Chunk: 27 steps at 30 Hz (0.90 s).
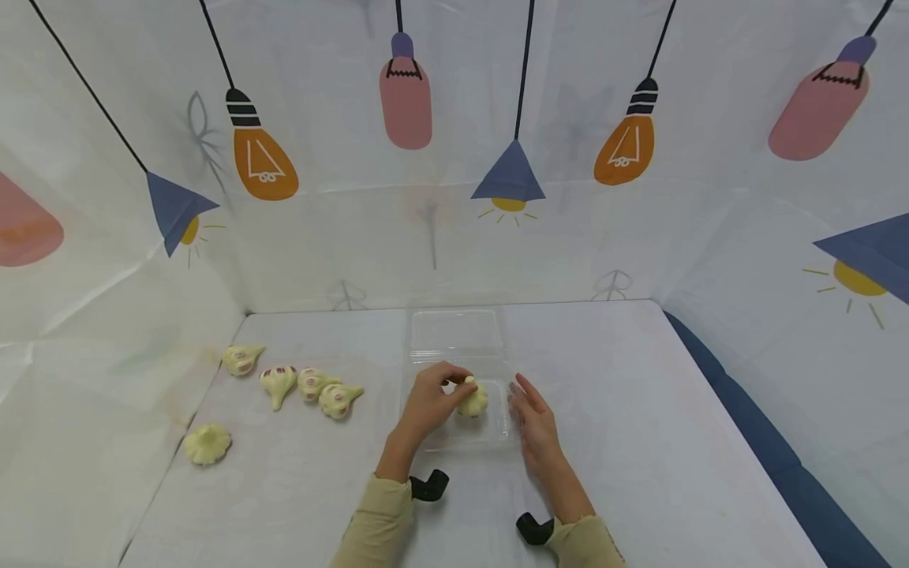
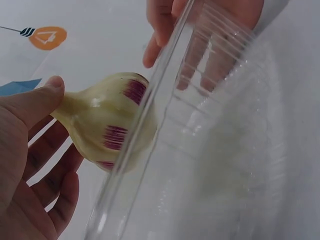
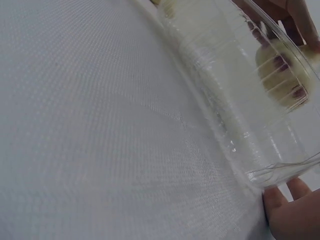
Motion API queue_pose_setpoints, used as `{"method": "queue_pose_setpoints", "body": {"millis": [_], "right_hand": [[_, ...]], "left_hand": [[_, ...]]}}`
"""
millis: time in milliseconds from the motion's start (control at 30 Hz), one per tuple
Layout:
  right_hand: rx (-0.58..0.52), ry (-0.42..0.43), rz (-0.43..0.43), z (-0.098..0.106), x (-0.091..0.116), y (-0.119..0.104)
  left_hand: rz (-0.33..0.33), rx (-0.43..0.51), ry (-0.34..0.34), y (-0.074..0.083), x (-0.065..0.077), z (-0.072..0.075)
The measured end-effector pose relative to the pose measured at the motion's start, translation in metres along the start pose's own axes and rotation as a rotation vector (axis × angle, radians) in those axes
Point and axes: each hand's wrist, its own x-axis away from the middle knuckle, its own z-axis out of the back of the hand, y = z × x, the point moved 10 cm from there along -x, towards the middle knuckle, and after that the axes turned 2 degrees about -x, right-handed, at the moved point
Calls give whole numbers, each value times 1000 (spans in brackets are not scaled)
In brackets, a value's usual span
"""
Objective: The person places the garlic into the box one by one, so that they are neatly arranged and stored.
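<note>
A clear plastic clamshell container sits on a white-covered table, its lid folded back flat on the side away from the person. Above the container's base, a purple-marked garlic bulb is pinched by its stem between the thumb and fingers of the left hand. In the left wrist view, part of the bulb shows through the container's clear wall; whether it touches the bottom cannot be told.

The right hand grasps nothing: its fingers, fairly straight, lie against or just beside the container's right wall, as if to steady it.

To the left of the container lie five more bulbs. A close group of three has a stem-down purple-streaked bulb, a middle bulb and the bulb nearest the container. Farther left are a far bulb and a pale near bulb.

Behind the container hangs a white sheet printed with lamps.

The step in hand appears to be placing this bulb in the container. The next move probably calls for lowering it to the base, loosening the pinch, and keeping the container from sliding.
</note>
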Motion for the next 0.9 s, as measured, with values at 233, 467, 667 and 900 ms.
{"method": "queue_pose_setpoints", "body": {"millis": [233,467,667,900], "right_hand": [[0,6,2,2,0,1],[1,14,17,3,0,1],[-8,15,11,3,0,2],[-18,-10,28,1,-1,0]], "left_hand": [[32,-45,-12,1,-7,-11],[35,-35,-8,2,-14,-19],[46,-61,-27,1,-19,-28],[69,-105,-61,-4,-24,-38]]}}
